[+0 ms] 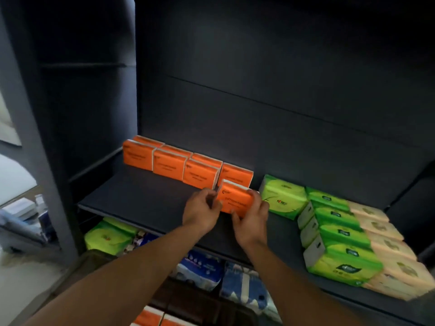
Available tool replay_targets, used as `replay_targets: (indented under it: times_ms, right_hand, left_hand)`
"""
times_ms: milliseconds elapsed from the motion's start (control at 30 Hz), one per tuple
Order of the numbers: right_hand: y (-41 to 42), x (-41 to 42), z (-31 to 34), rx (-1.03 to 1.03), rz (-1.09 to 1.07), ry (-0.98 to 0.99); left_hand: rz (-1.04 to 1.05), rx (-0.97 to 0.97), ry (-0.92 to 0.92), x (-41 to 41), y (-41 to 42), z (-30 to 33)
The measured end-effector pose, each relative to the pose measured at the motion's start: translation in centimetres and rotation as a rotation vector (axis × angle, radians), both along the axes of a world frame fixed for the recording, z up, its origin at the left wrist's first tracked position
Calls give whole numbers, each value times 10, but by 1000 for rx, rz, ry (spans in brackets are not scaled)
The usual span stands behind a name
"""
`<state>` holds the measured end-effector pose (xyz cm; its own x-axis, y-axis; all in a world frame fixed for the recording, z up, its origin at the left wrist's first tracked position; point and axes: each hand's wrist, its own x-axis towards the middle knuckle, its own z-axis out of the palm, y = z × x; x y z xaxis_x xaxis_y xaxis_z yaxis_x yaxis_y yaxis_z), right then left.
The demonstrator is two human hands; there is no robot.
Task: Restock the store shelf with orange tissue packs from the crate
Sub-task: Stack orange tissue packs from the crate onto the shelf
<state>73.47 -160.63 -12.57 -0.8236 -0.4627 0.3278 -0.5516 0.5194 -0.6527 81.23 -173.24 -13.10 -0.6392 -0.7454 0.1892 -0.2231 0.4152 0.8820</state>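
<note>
Nearest the camera, orange tissue packs in the dark crate (pixel 162 318) show at the bottom edge. Above them, the left hand (pixel 201 214) and right hand (pixel 250 222) together grip one orange rectangular tissue pack (pixel 235 200), fingers curled around its two ends, standing on the dark flat shelf board (pixel 146 196). Behind it stands the row of orange tissue packs (pixel 179 163); green tissue packs (pixel 334 222) lie to the right.

Crate (pixel 211 309) cut by bottom edge; print on held orange pack (pixel 235 200) blurred; lower-shelf packs (pixel 204 267) partly hidden.
</note>
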Motion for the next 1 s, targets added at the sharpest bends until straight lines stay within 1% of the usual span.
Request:
replay_targets:
  times_ms: [133, 333, 467, 600, 767, 833, 1000]
  right_hand:
    - [-24, -22, -14, 67, -68, -15]
    - [-52, -47, -17, 96, -144, 45]
    - [-65, -59, -18, 150, -186, 68]
    - [-78, -65, -17, 196, -247, 72]
    - [-83, -62, -11, 271, -315, 57]
    - [-80, -57, -6, 295, -315, 31]
    - [-66, -29, 11, 266, -277, -21]
  left_hand:
    - [-26, -47, -118, -27, -24, -14]
    - [56, 35, -104, -49, -57, -19]
    - [20, 16, -93, -56, -66, -21]
    - [18, 48, -68, -57, -68, -20]
    - [-41, 72, -106, -49, -68, -10]
    - [-72, 101, -135, -42, -67, -4]
    - [-120, 145, -196, -13, -60, 10]
